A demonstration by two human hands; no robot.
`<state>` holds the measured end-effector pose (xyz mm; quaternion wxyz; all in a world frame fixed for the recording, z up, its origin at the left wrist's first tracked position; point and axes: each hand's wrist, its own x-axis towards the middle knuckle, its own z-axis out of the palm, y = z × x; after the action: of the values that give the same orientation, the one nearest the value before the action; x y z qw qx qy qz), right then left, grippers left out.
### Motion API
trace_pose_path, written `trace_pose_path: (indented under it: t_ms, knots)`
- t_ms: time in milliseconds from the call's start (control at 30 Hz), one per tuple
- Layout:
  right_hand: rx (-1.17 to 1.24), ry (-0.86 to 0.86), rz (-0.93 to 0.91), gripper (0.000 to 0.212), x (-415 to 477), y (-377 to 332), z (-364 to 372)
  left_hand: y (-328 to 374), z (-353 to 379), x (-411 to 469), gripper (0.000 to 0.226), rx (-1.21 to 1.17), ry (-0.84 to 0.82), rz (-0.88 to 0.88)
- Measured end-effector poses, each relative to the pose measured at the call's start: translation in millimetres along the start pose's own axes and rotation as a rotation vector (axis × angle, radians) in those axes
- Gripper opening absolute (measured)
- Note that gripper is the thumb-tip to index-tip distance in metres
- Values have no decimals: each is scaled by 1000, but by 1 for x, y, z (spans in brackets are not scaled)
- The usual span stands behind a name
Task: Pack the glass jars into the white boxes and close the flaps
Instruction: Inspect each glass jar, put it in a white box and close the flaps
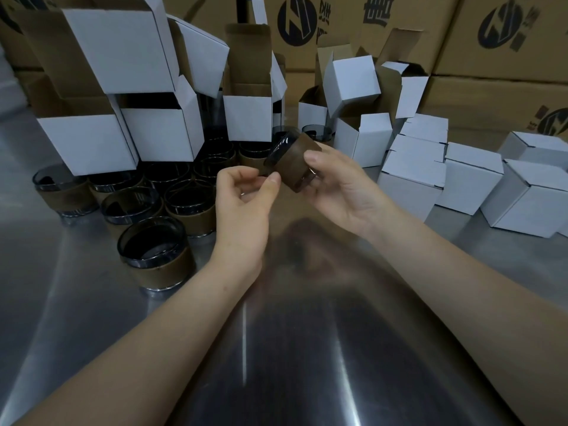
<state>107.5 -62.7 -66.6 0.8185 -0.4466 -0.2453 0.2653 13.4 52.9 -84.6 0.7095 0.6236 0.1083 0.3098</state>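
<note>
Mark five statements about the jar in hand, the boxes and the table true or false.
1. The right hand holds a glass jar tilted above the steel table. True.
2. That jar already sits inside a white box. False: it is out in the open, between the two hands.
3. Closed white boxes stand on the right of the table. True.
4. Every box at the back left has its flaps shut. False: the open white boxes there have flaps up.
5. No other jars are on the table. False: the standing jars cluster on the left.
</note>
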Motion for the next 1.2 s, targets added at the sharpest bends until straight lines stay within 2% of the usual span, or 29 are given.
trace_pose_path:
  t_ms: [100, 200, 300, 367, 433, 533, 600, 700, 767, 867, 900, 967, 1033, 1200]
  knots:
    - [-174, 53, -79, 39, -1, 3, 2, 2, 0, -1, 15, 15, 1, 2]
    - [-379, 155, -161, 47, -3, 5, 3, 3, 0, -3, 21, -51, -4, -63]
    - [-630, 204, -243, 60, -4, 9, 5, 3, -1, -4, 20, -138, -77, -134]
    - [-701, 186, -278, 58, -4, 12, 6, 3, -2, -4, 18, -214, -152, -178]
    - [-671, 149, -285, 49, -5, 13, 8, 2, -3, -2, 23, -288, -204, -231]
    - [-582, 102, -272, 31, -6, 11, 12, 0, -5, 3, 25, -402, -211, -278]
    - [-539, 105, -267, 27, -7, 12, 15, -1, -5, 5, 29, -451, -207, -280]
    - [-535, 131, -263, 32, -8, 12, 19, -1, -7, 7, 30, -487, -198, -271]
    - [-490, 143, -234, 44, -8, 11, 20, 0, -7, 8, 20, -515, -204, -261]
    - [-395, 140, -111, 58, -5, 9, 19, 2, -7, 7, 18, -562, -230, -267]
    - [-373, 107, -66, 59, -5, 9, 19, 2, -7, 6, 20, -568, -242, -271]
    - [-375, 15, -15, 48, -6, 11, 18, 2, -7, 4, 23, -560, -262, -280]
    - [-403, -11, -19, 39, -7, 13, 17, 2, -8, 4, 26, -543, -278, -290]
    - [-608, 90, -147, 60, -9, 13, 16, 4, -8, 3, 30, -454, -288, -263]
